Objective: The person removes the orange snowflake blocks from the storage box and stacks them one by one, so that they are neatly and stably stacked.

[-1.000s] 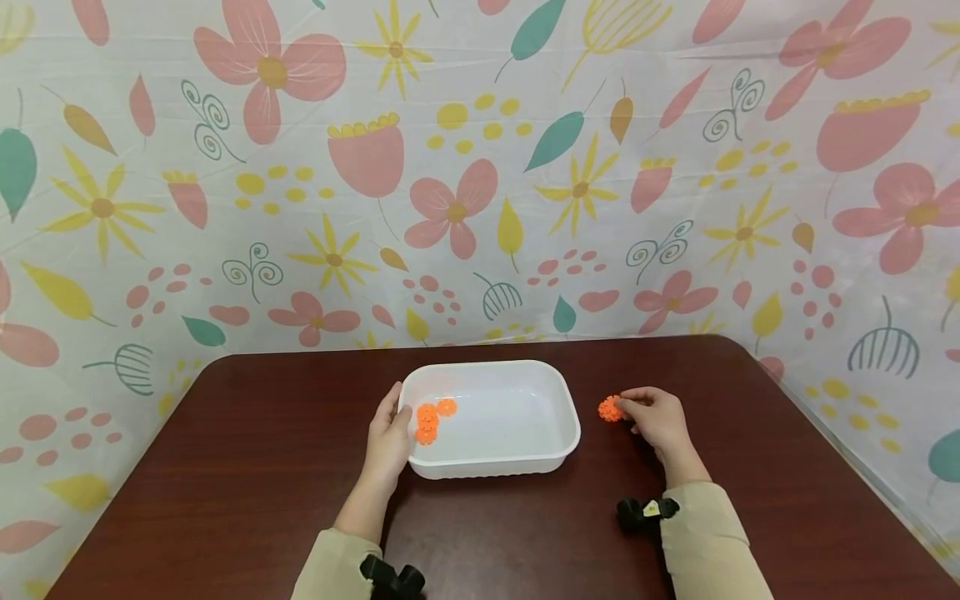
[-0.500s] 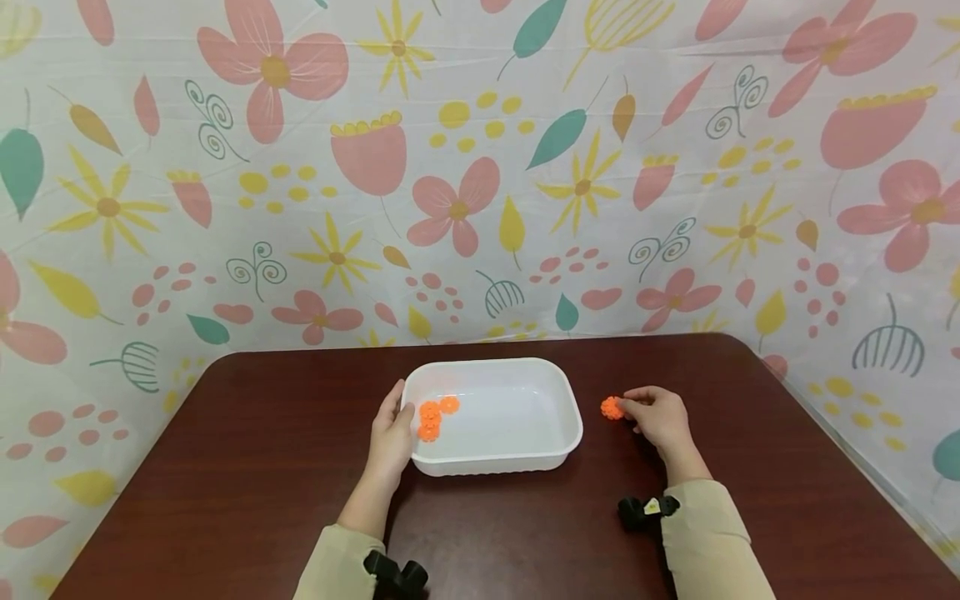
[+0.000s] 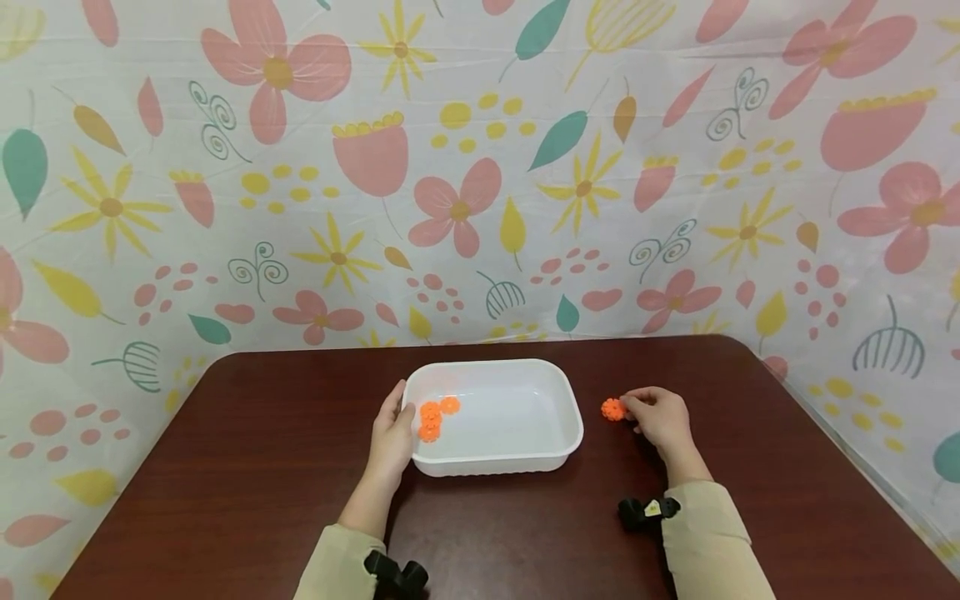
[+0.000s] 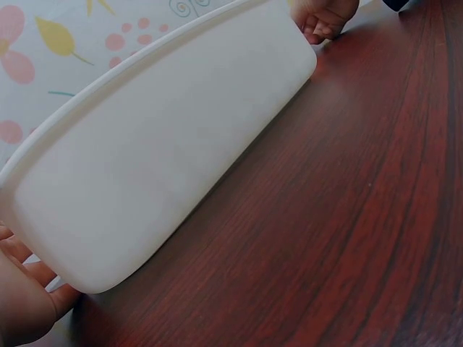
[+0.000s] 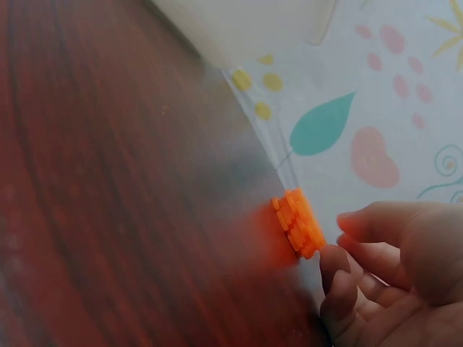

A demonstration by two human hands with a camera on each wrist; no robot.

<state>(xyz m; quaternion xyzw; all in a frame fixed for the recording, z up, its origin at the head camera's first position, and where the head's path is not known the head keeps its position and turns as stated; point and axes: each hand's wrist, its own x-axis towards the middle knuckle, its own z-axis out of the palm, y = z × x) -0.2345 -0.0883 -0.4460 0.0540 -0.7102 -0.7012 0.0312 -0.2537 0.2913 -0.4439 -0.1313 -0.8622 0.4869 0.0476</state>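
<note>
Some orange pieces (image 3: 612, 409); right hand (image 3: 660, 419) beside them, fingertips (image 5: 336, 266) at their edge.

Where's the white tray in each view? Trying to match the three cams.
Head: white tray, just below centre.
Left wrist: white tray, running diagonally from lower left to upper right.
Right wrist: white tray, partly shown, top centre.
Shared landmark: right hand, at right, upper right and lower right respectively.
</note>
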